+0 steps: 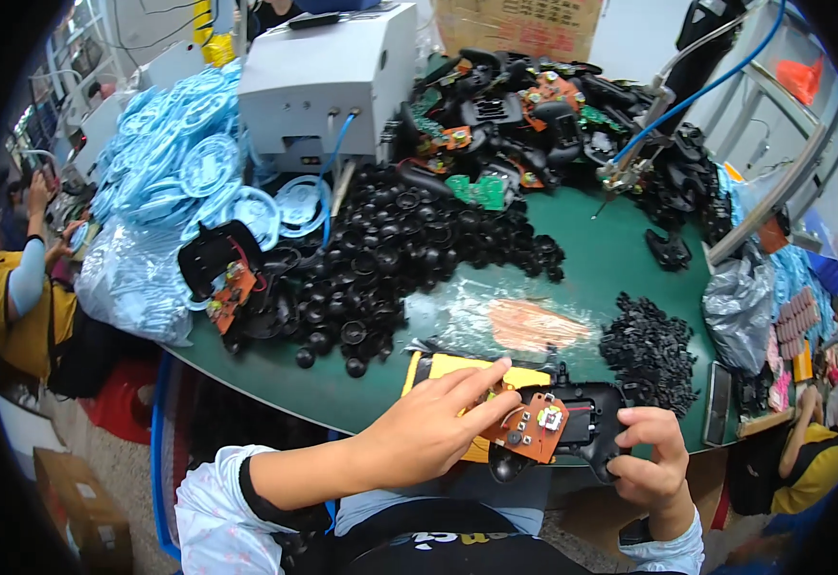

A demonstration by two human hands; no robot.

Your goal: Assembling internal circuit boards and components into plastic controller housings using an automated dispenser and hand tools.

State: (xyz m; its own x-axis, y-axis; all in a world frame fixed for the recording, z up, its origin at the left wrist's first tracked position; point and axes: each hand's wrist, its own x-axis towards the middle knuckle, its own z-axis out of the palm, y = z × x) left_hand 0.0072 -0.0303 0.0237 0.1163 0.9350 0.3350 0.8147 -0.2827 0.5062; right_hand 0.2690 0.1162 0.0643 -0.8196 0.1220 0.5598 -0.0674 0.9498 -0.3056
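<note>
Partway along, judging by the open state of the work. In place so far: orange-brown circuit board [540, 436] with small buttons and a pale component, lying over the left part of a black plastic game-controller half-shell [584, 418]. Both held up at the near edge of the green-topped desk [596, 230], between the two hands. Not done: board uncovered, shell interior bare on the right. Can't tell whether fully seated, or whether going together or coming apart. Plenty left by the look of it: large heap of black controller shells and boards [543, 110] at the far side.

Left hand [447, 414]: in from lower left, forearm sloping gently up, palm down, fingers stretched over the board's upper left, just above a flat yellow item with dark edging [438, 365]. Grip fairly loose; can't tell if pinching anything beneath.

Right hand [654, 454]: in from lower right, wrist raised, digits curled about the shell's right end. Grip narrow, closed on the shell, probably steadying.

Just beyond: heap of small black plastic pieces [654, 353], spread of thin copper-coloured strands [534, 324].
</note>
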